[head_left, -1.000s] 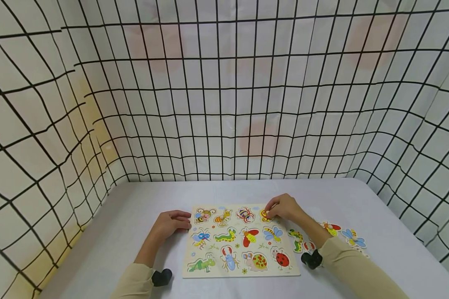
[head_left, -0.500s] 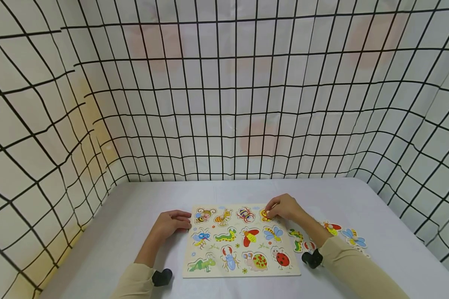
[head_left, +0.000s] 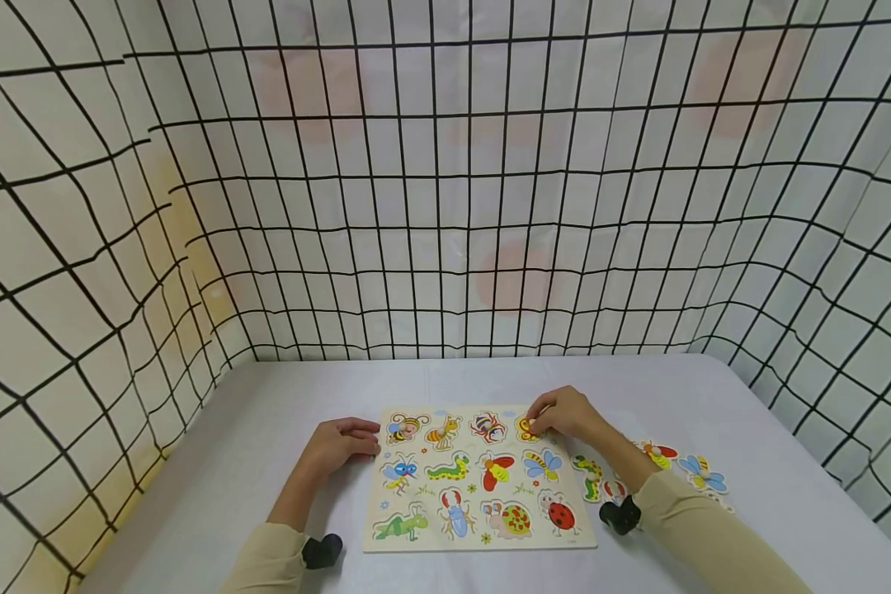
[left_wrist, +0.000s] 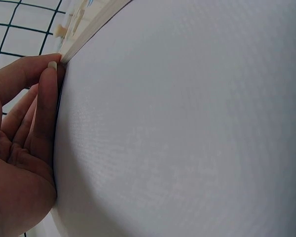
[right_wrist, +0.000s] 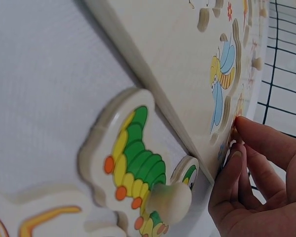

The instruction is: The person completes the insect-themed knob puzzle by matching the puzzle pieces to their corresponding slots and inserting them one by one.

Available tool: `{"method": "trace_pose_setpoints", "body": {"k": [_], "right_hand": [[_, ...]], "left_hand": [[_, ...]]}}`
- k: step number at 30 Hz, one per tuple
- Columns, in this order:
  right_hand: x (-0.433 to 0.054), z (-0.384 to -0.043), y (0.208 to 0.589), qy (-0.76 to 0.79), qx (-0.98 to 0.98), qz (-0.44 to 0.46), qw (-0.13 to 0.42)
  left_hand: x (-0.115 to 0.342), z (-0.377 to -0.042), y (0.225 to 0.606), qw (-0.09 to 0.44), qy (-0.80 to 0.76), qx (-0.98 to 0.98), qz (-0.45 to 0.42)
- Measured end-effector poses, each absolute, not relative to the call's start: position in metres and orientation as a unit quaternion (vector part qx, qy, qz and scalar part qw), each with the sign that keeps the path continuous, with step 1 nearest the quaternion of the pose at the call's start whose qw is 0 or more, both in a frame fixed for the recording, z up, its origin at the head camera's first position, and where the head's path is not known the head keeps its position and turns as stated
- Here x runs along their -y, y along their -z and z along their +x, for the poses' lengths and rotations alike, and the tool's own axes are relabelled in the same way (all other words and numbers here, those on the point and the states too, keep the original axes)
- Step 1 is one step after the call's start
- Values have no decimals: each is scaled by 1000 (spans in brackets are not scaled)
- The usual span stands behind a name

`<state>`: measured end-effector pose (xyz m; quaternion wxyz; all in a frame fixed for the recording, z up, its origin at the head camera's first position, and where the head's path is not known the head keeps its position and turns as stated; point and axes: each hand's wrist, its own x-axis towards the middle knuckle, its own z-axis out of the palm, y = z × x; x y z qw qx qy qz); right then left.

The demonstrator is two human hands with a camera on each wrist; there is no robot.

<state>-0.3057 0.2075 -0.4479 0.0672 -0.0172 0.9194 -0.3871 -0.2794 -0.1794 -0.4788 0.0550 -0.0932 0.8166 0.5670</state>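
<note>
A wooden insect puzzle board (head_left: 431, 546) lies flat on the table. At its far right corner my right hand (head_left: 564, 410) pinches a yellow-and-red puzzle piece (head_left: 523, 427) between thumb and fingers, over or in its slot. The fingers cover much of that piece; in the right wrist view the fingertips of the right hand (right_wrist: 266, 187) meet low at the board's surface. My left hand (head_left: 337, 445) rests beside the board's left edge, its fingers extended and touching the edge, as the left wrist view also shows at the corner. Bee, wasp and spider pieces (head_left: 487, 426) sit along the far row.
Loose knobbed pieces lie right of the board: a green caterpillar piece (right_wrist: 140, 153), a red-winged piece (head_left: 661, 453) and a blue-winged piece (head_left: 702, 474), others partly under the right forearm. Black grid netting (head_left: 468, 247) over white sheeting surrounds the table's back and sides.
</note>
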Motion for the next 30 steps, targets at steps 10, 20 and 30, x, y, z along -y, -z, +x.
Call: {"method": "trace_pose_setpoints", "body": {"k": [10,20,30], "right_hand": [[-208,-304,448,389,-919,-11,65],[-214,-300,448,383,-922,-9,56],[-232,-293,437,376,-925,-15,50]], "left_hand": [[178,-279,480,56,-563,-819,-99],[176,-277,478,60,-559,-820,-103],[180,-279,476,65,-558,-821,-100]]}}
